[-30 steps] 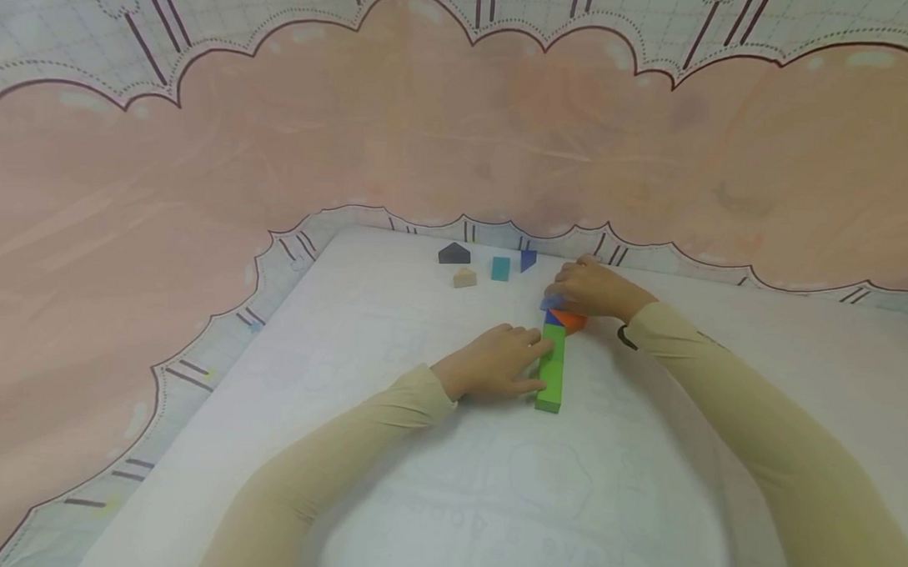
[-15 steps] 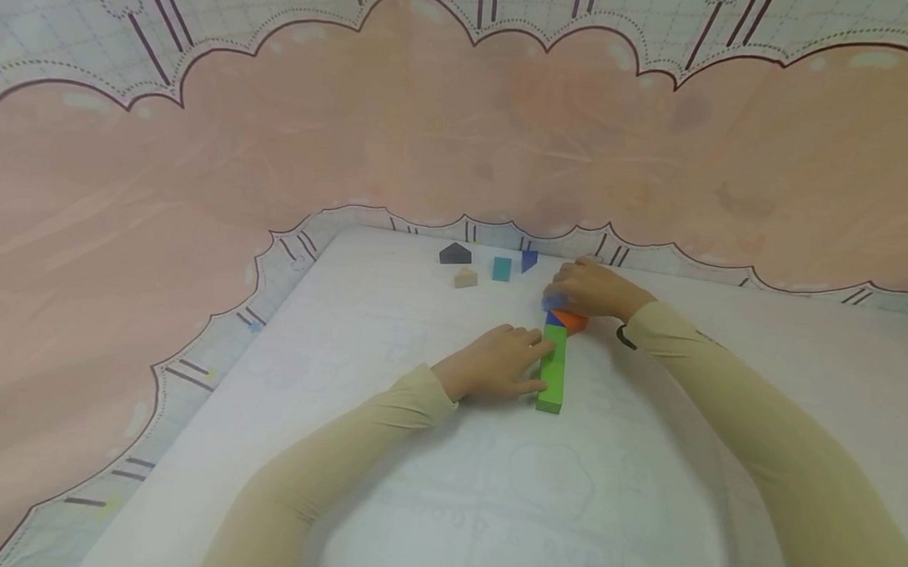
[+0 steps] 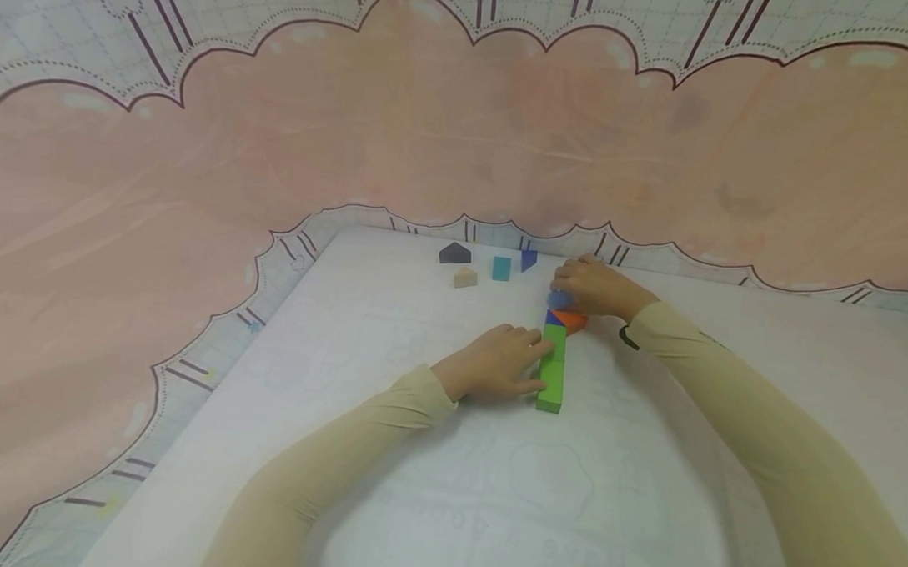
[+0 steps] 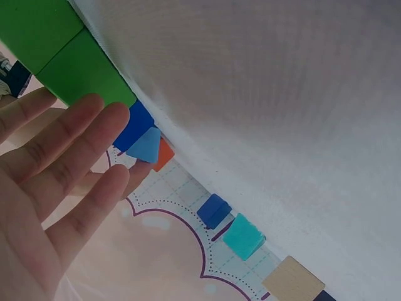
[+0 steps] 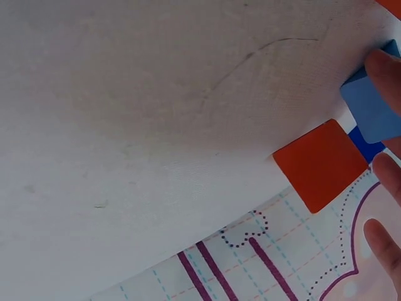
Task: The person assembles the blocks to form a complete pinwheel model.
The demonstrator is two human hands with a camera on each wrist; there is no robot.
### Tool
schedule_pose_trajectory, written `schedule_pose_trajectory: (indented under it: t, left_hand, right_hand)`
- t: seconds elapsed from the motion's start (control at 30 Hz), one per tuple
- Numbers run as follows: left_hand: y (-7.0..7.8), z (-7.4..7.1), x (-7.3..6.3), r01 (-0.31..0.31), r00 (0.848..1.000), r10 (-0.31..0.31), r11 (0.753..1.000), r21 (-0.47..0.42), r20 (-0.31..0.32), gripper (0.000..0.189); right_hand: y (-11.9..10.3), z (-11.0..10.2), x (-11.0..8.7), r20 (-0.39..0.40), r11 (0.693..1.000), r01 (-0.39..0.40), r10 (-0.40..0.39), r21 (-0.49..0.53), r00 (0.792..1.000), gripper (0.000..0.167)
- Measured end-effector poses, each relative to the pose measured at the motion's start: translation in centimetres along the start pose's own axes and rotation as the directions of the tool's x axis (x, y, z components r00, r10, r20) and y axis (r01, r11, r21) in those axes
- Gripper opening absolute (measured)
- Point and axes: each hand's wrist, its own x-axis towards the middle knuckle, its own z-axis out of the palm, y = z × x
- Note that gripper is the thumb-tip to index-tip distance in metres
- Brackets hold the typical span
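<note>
Two green blocks lie end to end in a row on the white tabletop. My left hand touches their left side with its thumb and fingertips; in the left wrist view its fingers look straight and spread. At the far end of the green row sit a dark blue triangular block and an orange block. Just beyond these, my right hand pinches a light blue triangular block. In the right wrist view the thumb presses this light blue block, whose right part is cut off.
Toward the back edge, left of my right hand, lie a black triangular block, a plain wooden block, a turquoise block and another dark blue block. A patterned cloth rises behind the table.
My right hand has shifted slightly right with the light blue block, which has turned a little beside the orange one. The left hand and the green blocks stay in place.
</note>
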Motion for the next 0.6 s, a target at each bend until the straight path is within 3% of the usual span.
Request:
schedule_pose_trajectory:
  t: [0.37, 0.6]
  left_hand:
    - [0.0, 0.2, 0.0, 0.005, 1.0, -0.005, 1.0, -0.008, 0.006, 0.058]
    - [0.1, 0.0, 0.0, 0.01, 1.0, -0.009, 1.0, -0.014, 0.016, 0.059]
  right_hand:
    - [-0.2, -0.6, -0.7, 0.076, 0.997, -0.065, 0.062, 0.029, 0.995, 0.036]
    - [0.0, -0.2, -1.3, 0.02, 1.0, -0.01, 0.01, -0.014, 1.0, 0.04]
